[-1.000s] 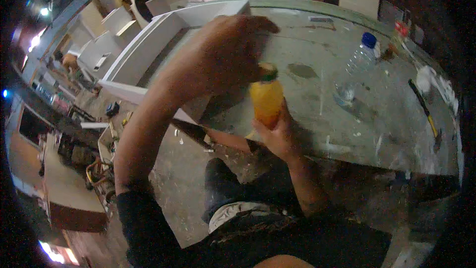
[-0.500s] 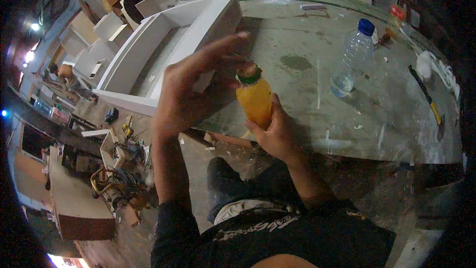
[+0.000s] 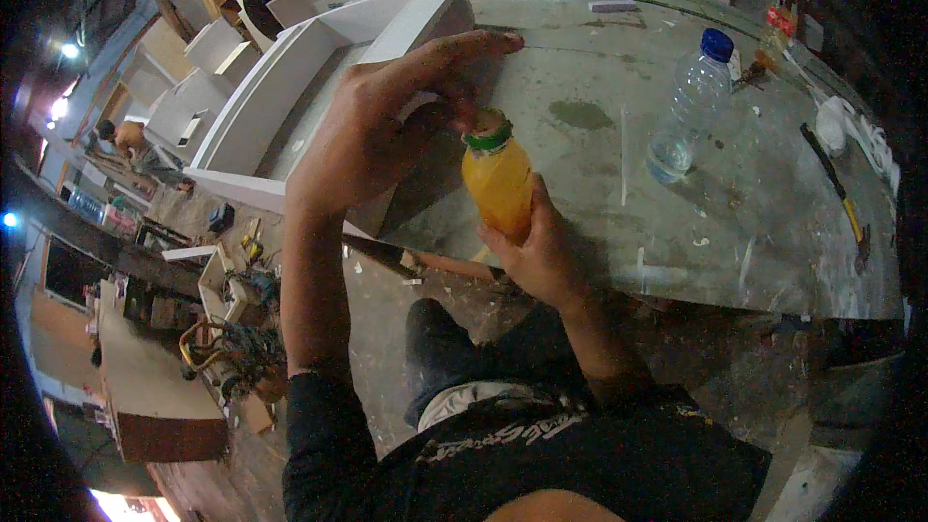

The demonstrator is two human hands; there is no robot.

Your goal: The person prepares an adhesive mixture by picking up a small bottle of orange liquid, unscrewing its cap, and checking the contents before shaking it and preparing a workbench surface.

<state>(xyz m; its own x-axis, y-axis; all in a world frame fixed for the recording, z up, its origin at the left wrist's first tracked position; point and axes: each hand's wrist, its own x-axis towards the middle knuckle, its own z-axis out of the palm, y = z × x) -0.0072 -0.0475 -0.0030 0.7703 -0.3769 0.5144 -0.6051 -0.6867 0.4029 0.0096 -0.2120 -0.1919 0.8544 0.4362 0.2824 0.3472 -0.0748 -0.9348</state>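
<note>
Clasping a yellow-orange bottle [image 3: 498, 182] in the right hand [image 3: 539, 256], left hand [image 3: 372, 126] curved beside its neck, left grip unclear

The yellow, green-necked bottle [image 3: 495, 184] leans left in right fingers [image 3: 541, 213].

Bright yellow is blazing from the small bottle [image 3: 501, 191], deepening to orange below, while its neck band [image 3: 487, 139] is flashing green! A blue cap [image 3: 716, 44] is topping the clear plastic bottle [image 3: 698, 99]. The tabletop [image 3: 590, 208] is wearing grey-green with dark blotches and pale streaks. The hammer [image 3: 835, 186] is sporting black and yellow, the cabinet frame [image 3: 246, 118] is gleaming white, and the black T-shirt [image 3: 599, 459] is showing white script. Red, perhaps a label, is dimly marking the far bottle [image 3: 776, 29].
</note>
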